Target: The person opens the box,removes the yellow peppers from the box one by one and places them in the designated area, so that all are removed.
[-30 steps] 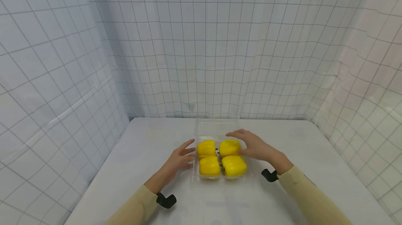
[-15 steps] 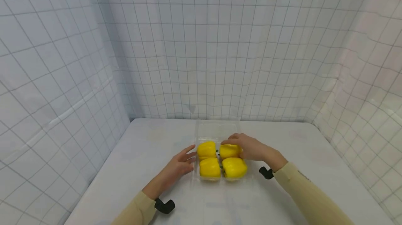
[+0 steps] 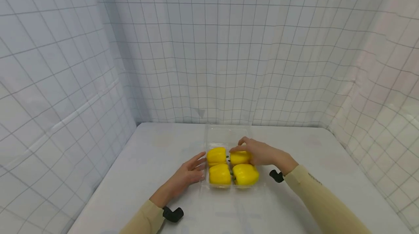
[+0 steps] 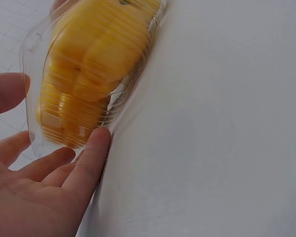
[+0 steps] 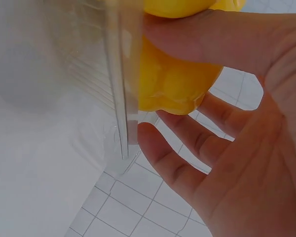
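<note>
white gridded curtains (image 3: 209, 45) surround the bench (image 3: 157, 150). the right hand (image 3: 260, 153) has lowered its fingers, now curled around the back right yellow pepper (image 3: 240, 158), below the frame's centre; that one looks held, though not yet lifted. the left hand (image 3: 186, 177), fingers loosely spread, touches the clear container (image 3: 231, 186); three other peppers (image 3: 245, 174) sit inside, lid (image 3: 228, 132) open behind.

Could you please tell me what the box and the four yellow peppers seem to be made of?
The box looks like thin, glossy plastic: it is see-through, with ridges catching light on its wall. The yellow peppers have a smooth, shiny surface with soft highlights; they could be real vegetables or plastic models, the look leaves this open.
</note>
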Available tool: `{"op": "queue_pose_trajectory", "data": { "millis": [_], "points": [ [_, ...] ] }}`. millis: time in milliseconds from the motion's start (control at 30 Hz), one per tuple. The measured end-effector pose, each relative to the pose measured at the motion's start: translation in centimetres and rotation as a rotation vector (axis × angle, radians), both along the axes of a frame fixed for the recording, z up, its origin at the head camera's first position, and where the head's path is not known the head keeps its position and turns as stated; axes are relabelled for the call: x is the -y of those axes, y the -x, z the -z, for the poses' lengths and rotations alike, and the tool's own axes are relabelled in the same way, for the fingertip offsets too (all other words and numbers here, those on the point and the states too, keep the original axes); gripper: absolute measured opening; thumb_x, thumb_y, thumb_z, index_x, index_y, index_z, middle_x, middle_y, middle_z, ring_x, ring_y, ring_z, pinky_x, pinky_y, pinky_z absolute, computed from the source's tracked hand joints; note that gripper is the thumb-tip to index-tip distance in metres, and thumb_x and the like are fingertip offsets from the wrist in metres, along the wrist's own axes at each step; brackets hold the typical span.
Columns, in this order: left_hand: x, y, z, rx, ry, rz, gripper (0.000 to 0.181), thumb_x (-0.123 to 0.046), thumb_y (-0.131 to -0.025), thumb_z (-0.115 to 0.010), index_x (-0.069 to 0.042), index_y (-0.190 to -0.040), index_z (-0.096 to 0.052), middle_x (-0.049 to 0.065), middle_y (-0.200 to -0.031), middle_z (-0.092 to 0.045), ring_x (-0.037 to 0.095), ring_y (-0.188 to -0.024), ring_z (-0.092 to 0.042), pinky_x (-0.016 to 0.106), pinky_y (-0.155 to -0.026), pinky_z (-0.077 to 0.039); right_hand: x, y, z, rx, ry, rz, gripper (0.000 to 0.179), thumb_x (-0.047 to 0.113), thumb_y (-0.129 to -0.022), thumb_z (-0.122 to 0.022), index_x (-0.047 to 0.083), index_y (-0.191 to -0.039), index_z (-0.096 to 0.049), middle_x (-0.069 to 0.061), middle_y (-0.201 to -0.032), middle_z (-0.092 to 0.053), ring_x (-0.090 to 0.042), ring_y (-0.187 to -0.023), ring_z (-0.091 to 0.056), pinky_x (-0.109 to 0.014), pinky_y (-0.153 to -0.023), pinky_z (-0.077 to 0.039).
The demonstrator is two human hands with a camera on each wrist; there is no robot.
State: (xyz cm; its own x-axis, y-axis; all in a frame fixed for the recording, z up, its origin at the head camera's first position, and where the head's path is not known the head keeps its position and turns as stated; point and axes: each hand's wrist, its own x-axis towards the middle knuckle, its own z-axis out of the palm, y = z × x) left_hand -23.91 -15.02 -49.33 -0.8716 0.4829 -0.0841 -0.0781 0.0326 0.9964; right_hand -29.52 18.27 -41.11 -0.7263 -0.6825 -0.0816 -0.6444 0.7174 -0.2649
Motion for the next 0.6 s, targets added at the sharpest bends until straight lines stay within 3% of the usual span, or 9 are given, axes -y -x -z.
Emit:
{"op": "queue_pose_trajectory", "data": {
  "millis": [267, 433, 600],
  "points": [
    [0.08, 0.03, 0.18, -0.020, 0.032, 0.010, 0.080, -0.015, -0.096, -0.066, -0.028, -0.162, -0.022, 0.009, -0.164, -0.026, 0.034, -0.147, -0.029, 0.049, -0.109, -0.041, 0.06, 0.13, -0.20, 0.051, 0.034, 0.021, 0.080, -0.015, -0.079, -0.068, 0.043, -0.134, -0.063, -0.004, -0.142, -0.045, -0.025, -0.115, -0.052, -0.045, -0.091, -0.052],
    [0.13, 0.10, 0.32, -0.024, 0.042, 0.012, 0.079, -0.016, -0.096, -0.065, -0.030, -0.162, -0.023, 0.006, -0.163, -0.027, 0.032, -0.147, -0.031, 0.050, -0.110, -0.040, 0.07, 0.35, -0.19, 0.087, 0.053, 0.053, 0.070, -0.005, -0.083, -0.072, 0.044, -0.133, -0.063, 0.000, -0.143, -0.045, -0.025, -0.120, -0.050, -0.049, -0.099, -0.049],
    [0.10, 0.06, 0.44, -0.028, 0.052, 0.007, 0.078, -0.018, -0.097, -0.064, -0.032, -0.161, -0.023, 0.005, -0.163, -0.028, 0.032, -0.147, -0.031, 0.051, -0.109, -0.041, -0.10, 0.58, -0.04, 0.079, 0.094, 0.018, 0.058, 0.003, -0.086, -0.077, 0.036, -0.133, -0.065, 0.002, -0.137, -0.050, -0.024, -0.121, -0.051, -0.052, -0.102, -0.046]
  ]
}}
